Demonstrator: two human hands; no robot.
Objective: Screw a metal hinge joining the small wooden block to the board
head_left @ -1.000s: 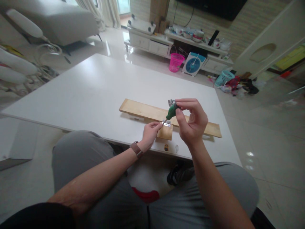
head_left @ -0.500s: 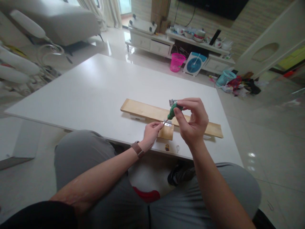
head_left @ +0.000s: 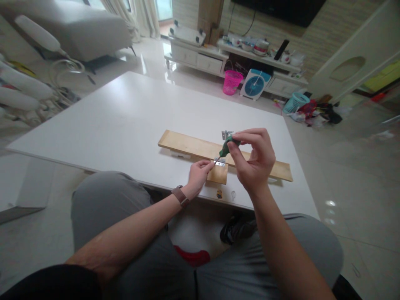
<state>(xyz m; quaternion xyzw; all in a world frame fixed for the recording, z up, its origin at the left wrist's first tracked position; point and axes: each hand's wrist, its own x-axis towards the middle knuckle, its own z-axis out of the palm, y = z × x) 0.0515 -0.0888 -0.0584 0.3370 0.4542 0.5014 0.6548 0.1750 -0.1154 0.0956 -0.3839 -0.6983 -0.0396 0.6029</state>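
Observation:
A long wooden board (head_left: 190, 146) lies across the white table (head_left: 131, 121), with a small wooden block (head_left: 218, 175) against its near edge. A metal hinge (head_left: 219, 163) bridges the two. My right hand (head_left: 254, 160) is closed round the green handle of a screwdriver (head_left: 225, 147), whose tip points down at the hinge. My left hand (head_left: 197, 177), with a brown watch strap on the wrist, pinches at the hinge's left end beside the screwdriver tip; what its fingertips hold is too small to see.
A second hinge (head_left: 226, 134) lies behind the board. Two small items (head_left: 219, 193) sit near the table's front edge. On the floor beyond stand a pink basket (head_left: 232, 81), a blue fan (head_left: 254, 84) and a teal basket (head_left: 295, 101). My knees are under the table edge.
My right hand has tilted slightly and lowered the screwdriver handle a little toward the hinge. My left hand stays pinched at the same spot.

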